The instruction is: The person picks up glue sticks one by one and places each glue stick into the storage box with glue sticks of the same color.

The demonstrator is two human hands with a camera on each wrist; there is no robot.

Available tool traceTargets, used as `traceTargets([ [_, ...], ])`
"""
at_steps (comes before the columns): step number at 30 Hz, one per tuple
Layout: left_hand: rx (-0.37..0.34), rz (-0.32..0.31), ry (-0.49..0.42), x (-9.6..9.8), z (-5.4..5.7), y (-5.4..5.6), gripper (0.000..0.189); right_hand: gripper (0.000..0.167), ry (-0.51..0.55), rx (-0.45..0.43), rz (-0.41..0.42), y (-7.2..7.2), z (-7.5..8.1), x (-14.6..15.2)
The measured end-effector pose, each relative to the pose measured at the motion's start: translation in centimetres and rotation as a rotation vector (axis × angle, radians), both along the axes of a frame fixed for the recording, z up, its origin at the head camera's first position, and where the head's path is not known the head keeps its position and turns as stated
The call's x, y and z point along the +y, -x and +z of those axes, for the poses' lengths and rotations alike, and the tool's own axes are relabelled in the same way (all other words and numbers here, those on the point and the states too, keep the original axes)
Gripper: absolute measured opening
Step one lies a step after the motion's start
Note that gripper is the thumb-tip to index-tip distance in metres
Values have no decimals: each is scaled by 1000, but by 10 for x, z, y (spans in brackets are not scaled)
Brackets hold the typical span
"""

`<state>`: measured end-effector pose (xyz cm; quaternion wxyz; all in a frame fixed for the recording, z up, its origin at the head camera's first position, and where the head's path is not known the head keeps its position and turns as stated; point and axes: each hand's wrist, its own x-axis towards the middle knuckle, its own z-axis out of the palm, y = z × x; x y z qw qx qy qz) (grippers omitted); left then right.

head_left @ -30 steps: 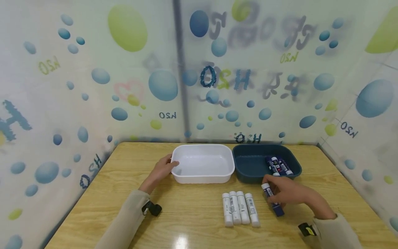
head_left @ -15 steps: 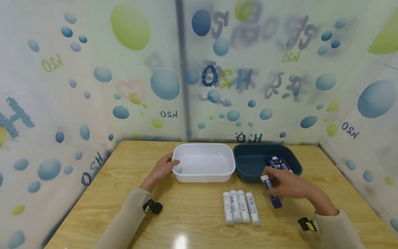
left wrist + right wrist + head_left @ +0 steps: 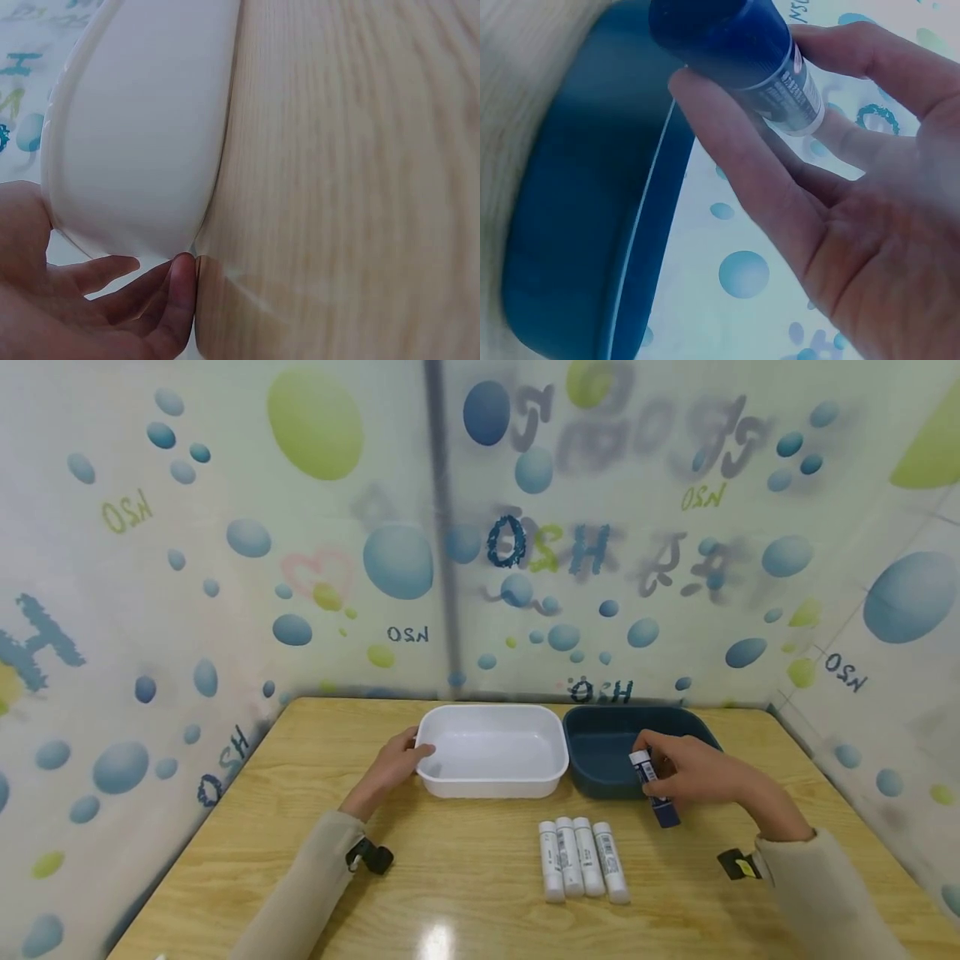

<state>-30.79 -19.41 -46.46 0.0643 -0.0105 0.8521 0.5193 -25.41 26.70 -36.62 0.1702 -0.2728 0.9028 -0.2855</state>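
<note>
My left hand (image 3: 388,767) grips the left end of a white plastic tray (image 3: 491,789), thumb over the rim and fingers outside. In the left wrist view the fingertips (image 3: 182,281) touch the tray's lower wall by the tabletop. My right hand (image 3: 701,768) pinches a dark blue glue stick (image 3: 665,812) with a white end, held tilted over the front rim of a dark teal tray (image 3: 600,787). The right wrist view shows thumb and fingers around the glue stick (image 3: 720,37), beside the teal tray's wall (image 3: 577,202). My right hand hides the teal tray's contents.
Several white glue-stick-like tubes (image 3: 581,858) lie side by side on the wooden table (image 3: 450,877), in front of the trays. The two trays stand next to each other near the table's back edge. A patterned curtain (image 3: 360,635) hangs behind and at both sides.
My right hand has lifted the blue glue stick from in front of the teal tray up and back to its rim, covering the blue sticks seen inside earlier. My left hand stays on the white tray.
</note>
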Motion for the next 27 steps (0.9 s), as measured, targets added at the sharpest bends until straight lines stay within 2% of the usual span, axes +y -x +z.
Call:
traceTargets([
  [9,-3,0,0,0,-1,-2,61,43,-21,-45,-38,18,15,-1],
  [17,3,2,11,-1,0,-2,61,49,-48,-37,-51,44,33,0],
  [27,4,5,18,0,0,-1,62,49,-47,-115,-85,81,35,3],
])
